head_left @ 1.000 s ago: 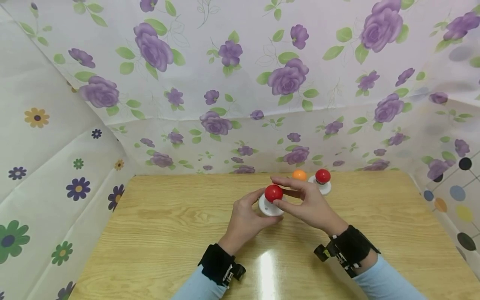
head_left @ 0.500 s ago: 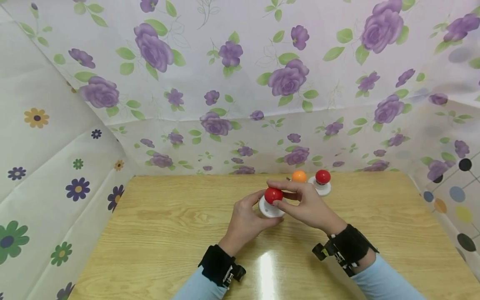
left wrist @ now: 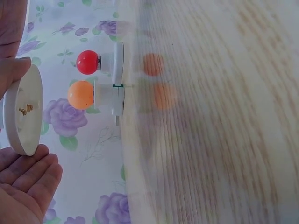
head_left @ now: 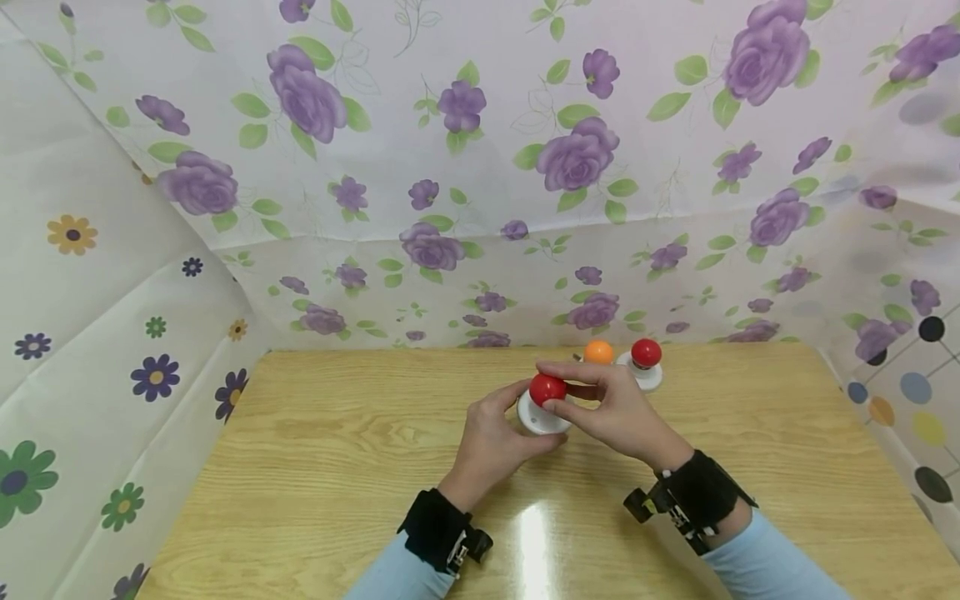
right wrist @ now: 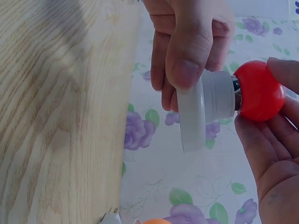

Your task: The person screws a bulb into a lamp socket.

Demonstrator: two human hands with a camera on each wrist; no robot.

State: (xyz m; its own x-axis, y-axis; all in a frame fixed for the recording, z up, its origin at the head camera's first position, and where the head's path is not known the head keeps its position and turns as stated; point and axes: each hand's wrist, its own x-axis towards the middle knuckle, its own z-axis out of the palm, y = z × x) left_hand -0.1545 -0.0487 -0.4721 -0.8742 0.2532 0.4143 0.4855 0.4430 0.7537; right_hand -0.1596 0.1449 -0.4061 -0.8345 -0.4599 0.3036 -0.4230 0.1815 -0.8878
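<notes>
Above the table, my left hand [head_left: 491, 437] grips a white round lamp holder [head_left: 542, 422] by its rim, thumb on one side and fingers on the other. Brass terminals [left wrist: 26, 110] show on the holder's underside in the left wrist view. My right hand [head_left: 622, 414] pinches a red light bulb [head_left: 547, 389] between thumb and fingers. The bulb sits at the mouth of the holder, and a strip of its metal cap [right wrist: 237, 92] shows between them in the right wrist view. How far it is screwed in I cannot tell.
At the back of the wooden table [head_left: 337, 467], right of centre, stand an orange bulb [head_left: 598, 352] in a white holder with metal prongs and another red bulb [head_left: 646, 353] on a round white holder. Flowered cloth [head_left: 480, 183] hangs behind the table.
The right hand's fingers have shifted slightly around the red bulb, which sits marginally lower in the head view. The left hand stays almost still with the lamp holder.
</notes>
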